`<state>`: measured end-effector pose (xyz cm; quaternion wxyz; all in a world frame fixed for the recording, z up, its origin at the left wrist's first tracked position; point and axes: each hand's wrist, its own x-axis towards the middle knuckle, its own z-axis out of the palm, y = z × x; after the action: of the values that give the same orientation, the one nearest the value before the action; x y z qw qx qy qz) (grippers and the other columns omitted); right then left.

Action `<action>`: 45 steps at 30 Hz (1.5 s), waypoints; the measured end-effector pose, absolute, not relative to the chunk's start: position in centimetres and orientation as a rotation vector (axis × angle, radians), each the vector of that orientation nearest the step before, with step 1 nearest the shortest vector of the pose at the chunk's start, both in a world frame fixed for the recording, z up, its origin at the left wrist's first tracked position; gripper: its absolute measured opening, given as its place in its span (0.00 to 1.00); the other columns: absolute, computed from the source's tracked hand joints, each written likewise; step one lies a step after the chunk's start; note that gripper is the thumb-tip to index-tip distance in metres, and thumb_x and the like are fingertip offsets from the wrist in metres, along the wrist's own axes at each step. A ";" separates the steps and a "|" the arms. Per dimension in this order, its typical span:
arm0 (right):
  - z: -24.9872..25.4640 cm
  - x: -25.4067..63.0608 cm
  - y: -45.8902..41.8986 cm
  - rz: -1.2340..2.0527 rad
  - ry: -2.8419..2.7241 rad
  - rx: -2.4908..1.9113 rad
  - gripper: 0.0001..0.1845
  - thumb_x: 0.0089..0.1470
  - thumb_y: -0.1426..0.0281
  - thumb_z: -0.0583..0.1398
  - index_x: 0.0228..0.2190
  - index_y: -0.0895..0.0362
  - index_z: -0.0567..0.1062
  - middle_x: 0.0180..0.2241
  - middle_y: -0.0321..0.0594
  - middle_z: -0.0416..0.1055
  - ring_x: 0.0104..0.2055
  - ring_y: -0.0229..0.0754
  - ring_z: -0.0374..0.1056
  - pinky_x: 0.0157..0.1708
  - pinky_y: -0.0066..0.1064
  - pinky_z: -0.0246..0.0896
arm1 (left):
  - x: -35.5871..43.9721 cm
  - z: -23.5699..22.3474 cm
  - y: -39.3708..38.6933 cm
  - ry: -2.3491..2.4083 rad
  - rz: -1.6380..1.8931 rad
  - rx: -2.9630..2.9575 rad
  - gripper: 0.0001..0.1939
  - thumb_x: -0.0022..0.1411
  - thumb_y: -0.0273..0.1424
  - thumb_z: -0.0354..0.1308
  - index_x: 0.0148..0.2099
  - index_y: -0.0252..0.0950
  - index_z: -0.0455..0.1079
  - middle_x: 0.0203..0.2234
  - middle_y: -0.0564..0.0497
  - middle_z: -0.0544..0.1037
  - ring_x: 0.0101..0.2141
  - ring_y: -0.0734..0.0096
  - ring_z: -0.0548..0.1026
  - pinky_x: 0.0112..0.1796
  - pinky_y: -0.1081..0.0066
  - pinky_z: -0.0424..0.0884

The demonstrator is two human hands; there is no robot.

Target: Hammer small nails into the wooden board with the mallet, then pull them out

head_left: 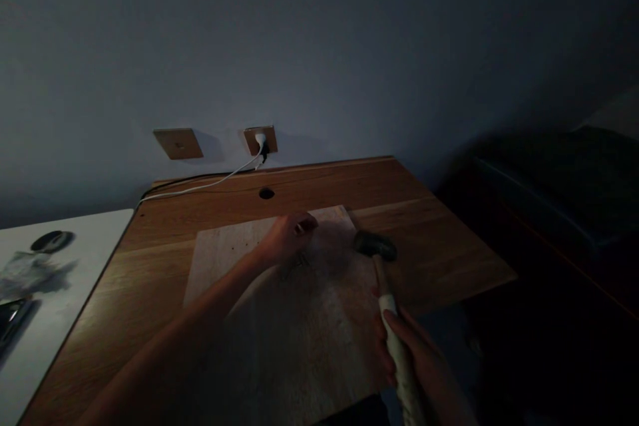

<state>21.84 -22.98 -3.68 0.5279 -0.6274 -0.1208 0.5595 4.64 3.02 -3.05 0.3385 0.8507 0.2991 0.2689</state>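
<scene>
A pale plywood board (259,333) lies on a brown wooden desk (429,246). My left hand (287,236) reaches over the board's far part, fingers pinched on a small nail (301,257) that stands on the wood. My right hand (414,359) is wrapped round the white-taped handle of a hammer (382,266). The hammer's dark head hangs just right of the left hand, slightly above the board's right edge.
A round cable hole (266,193) is in the desk's back part. A white cable (210,183) runs to a wall socket (260,140); a second wall plate (178,143) sits left of it. A white surface (60,279) with dark items adjoins the desk's left side. Dark furniture (559,213) stands right.
</scene>
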 end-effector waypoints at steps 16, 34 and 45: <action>-3.7 21.9 -22.2 1.433 -0.457 -1.424 0.29 0.47 0.38 0.62 0.24 0.52 0.67 0.12 0.26 0.58 0.10 0.32 0.49 0.12 0.24 0.47 | 8.1 -5.5 4.7 0.663 0.695 2.341 0.13 0.58 0.21 0.61 0.43 0.37 0.80 0.38 0.48 0.84 0.39 0.64 0.81 0.44 0.64 0.76; 0.1 21.4 -18.5 0.997 -0.817 -1.782 0.43 0.57 0.48 0.62 0.65 0.58 0.63 0.13 0.21 0.58 0.13 0.34 0.53 0.12 0.23 0.52 | 8.1 -5.7 5.2 0.586 0.649 2.341 0.08 0.64 0.26 0.62 0.45 0.36 0.80 0.41 0.45 0.80 0.44 0.61 0.79 0.49 0.63 0.73; -1.1 22.0 -17.7 0.639 -1.332 -1.995 0.36 0.62 0.52 0.56 0.65 0.58 0.69 0.62 0.54 0.72 0.64 0.60 0.67 0.62 0.54 0.62 | 8.3 -6.2 5.1 0.785 0.651 2.275 0.30 0.50 0.30 0.74 0.55 0.33 0.72 0.52 0.42 0.70 0.47 0.58 0.76 0.52 0.58 0.75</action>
<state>22.04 -17.66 -1.11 0.3235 -0.7605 -0.5077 0.2435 8.32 5.06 -6.24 0.3187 0.8648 0.2986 0.2476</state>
